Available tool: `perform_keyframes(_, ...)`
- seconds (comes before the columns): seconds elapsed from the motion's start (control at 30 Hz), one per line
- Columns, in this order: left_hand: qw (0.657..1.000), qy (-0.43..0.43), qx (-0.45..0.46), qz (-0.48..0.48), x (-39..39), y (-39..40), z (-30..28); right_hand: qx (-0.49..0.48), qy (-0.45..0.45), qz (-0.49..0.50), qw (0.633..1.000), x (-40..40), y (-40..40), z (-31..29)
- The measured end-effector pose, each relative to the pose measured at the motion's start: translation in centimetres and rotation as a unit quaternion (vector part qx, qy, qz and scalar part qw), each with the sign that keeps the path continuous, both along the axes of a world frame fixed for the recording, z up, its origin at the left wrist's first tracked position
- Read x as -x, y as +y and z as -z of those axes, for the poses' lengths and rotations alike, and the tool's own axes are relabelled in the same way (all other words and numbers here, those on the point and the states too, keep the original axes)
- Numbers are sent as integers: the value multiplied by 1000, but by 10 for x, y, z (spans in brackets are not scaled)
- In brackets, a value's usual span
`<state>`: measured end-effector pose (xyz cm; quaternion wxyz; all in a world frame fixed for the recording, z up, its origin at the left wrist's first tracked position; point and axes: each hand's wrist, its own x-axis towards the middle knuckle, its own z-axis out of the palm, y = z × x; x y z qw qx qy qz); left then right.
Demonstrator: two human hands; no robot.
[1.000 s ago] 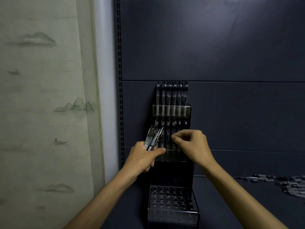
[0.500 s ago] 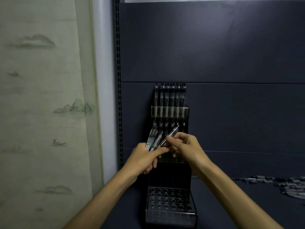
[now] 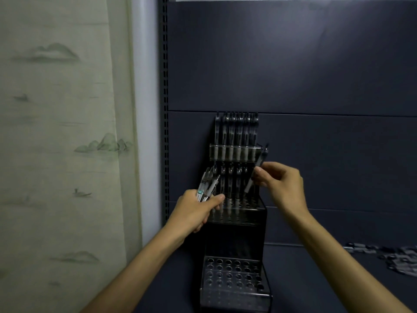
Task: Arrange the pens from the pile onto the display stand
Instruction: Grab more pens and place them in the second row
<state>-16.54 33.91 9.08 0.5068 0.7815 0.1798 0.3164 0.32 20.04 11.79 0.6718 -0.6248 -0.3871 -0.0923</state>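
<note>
A tiered black display stand (image 3: 237, 236) stands against the dark back panel. Its top tier holds a full row of pens (image 3: 235, 136); the middle tier holds several upright pens, and the bottom tier's holes look empty. My left hand (image 3: 194, 211) grips a small bunch of pens (image 3: 207, 186) at the stand's left side. My right hand (image 3: 279, 184) pinches a single pen (image 3: 256, 171), tilted, with its lower tip over the right end of the middle tier. The pile of pens (image 3: 397, 256) lies on the shelf at the far right.
A slotted metal upright (image 3: 165, 109) runs along the shelf's left edge, with a pale painted curtain (image 3: 63, 132) beyond it. The dark shelf surface (image 3: 316, 279) stretches between the stand and the pile.
My right hand drew one pen out of the bunch in my left hand and carried it right and up, over the middle tier's right end. The left hand stayed put.
</note>
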Motion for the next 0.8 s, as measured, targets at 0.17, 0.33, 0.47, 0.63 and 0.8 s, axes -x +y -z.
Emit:
perform_keyframes(0.17,1000,-6,-1,-13,0,4,1,32,-91,74,993,-3,6,-2)
perform_keyframes(0.33,1000,-1,-16,-23,0,5,3,71,-124,95,985,-7,13,7)
perform_keyframes(0.47,1000,4,-14,-21,1,6,5,97,-132,124,979,-10,12,12)
perform_keyframes(0.63,1000,6,-4,-20,0,7,5,155,-160,145,964,-9,16,19)
perform_keyframes(0.8,1000,10,-3,-19,-3,6,6,169,-172,159,957,-8,19,21)
